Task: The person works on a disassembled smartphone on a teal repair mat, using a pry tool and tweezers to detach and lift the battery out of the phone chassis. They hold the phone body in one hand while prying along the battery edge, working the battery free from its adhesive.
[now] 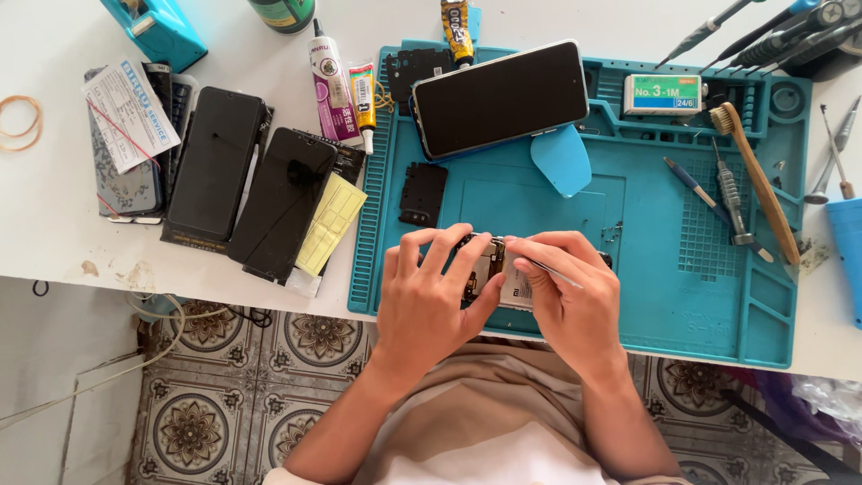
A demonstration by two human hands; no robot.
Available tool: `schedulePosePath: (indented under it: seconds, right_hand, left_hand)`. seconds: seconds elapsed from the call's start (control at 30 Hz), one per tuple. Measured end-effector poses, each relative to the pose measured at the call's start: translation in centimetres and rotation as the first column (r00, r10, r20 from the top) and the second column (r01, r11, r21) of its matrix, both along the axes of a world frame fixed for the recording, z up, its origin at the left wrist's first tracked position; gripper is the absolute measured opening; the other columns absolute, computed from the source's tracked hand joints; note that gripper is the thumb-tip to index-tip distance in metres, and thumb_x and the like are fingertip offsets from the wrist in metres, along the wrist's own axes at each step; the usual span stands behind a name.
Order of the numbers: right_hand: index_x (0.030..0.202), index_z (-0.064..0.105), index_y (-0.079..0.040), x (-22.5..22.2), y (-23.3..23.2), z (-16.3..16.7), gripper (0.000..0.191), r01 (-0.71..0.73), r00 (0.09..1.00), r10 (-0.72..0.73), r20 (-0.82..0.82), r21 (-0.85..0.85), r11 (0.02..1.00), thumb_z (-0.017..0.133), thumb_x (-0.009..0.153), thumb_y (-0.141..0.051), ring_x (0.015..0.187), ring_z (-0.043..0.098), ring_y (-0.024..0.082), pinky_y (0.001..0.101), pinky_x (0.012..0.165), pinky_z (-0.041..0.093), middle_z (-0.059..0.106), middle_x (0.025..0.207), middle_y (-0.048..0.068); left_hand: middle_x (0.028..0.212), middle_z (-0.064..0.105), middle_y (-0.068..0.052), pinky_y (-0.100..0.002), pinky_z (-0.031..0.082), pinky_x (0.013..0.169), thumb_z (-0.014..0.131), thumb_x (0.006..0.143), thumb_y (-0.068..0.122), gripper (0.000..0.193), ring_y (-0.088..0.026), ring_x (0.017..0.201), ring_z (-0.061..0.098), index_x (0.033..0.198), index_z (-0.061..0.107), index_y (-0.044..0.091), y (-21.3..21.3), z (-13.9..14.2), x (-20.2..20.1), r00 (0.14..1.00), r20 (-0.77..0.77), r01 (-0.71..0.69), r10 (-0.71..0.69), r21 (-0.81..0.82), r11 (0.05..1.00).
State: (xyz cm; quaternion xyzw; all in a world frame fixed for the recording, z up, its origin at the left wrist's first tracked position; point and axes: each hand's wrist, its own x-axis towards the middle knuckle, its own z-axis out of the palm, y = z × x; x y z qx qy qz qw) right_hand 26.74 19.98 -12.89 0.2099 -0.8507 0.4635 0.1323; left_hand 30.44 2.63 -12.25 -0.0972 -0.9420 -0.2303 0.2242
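My left hand [429, 296] grips an opened phone body [489, 269] at the near edge of a teal work mat [646, 242], fingers wrapped over its left side. Pinched in my right hand [567, 292] are thin metal tweezers [555, 275], and the same hand steadies the phone's right side. The phone's inner parts and a white battery label show between my fingers. A black phone screen [499, 97] lies face up at the back of the mat, with a blue pick [562, 160] just below it.
A small black cover plate [422, 194] lies on the mat. Screwdrivers [729, 193], a wooden brush [759, 180] and a staple box [663, 93] sit to the right. Left of the mat are glue tubes [332, 81] and several black phone panels [215, 162]. Tiled floor shows below.
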Motion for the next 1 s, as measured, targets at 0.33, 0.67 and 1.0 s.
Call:
schedulePosePath:
  seconds: [0.33,0.67,1.0]
  right_hand:
    - [0.112,0.077,-0.010,-0.1,0.2,0.0,0.018,-0.008,1.000,0.008,-0.006,0.020,1.000,0.074,0.095,-0.006,0.083,0.067,0.018,0.0290,0.066,0.054,0.072,0.098,0.007]
    - [0.111,0.078,-0.011,-0.2,0.1,-0.2,0.016,0.017,1.000,-0.016,-0.018,0.055,0.998,0.074,0.095,-0.009,0.079,0.067,0.018,0.0301,0.067,0.052,0.072,0.097,0.006]
    - [0.110,0.077,-0.010,-0.3,-0.8,-0.3,0.015,0.034,0.999,-0.033,-0.025,0.043,0.998,0.074,0.096,-0.008,0.080,0.068,0.018,0.0292,0.065,0.054,0.071,0.096,0.007]
  left_hand:
    - [0.125,0.067,-0.003,-0.040,0.046,0.089,0.078,0.090,0.034,0.040,-0.025,0.112,0.059,0.121,0.071,0.010,0.1,0.2,-0.1,1.000,0.008,-0.002,0.002,0.041,0.999]
    - [0.125,0.067,-0.002,-0.040,0.046,0.089,0.077,0.090,0.034,0.038,-0.025,0.112,0.059,0.121,0.071,0.010,0.1,0.1,-0.2,1.000,0.004,-0.001,0.001,0.030,1.000]
    - [0.125,0.067,-0.002,-0.040,0.045,0.089,0.078,0.090,0.033,0.039,-0.025,0.113,0.059,0.122,0.071,0.011,-0.4,0.0,-0.2,1.000,0.005,-0.003,0.003,0.024,1.000]
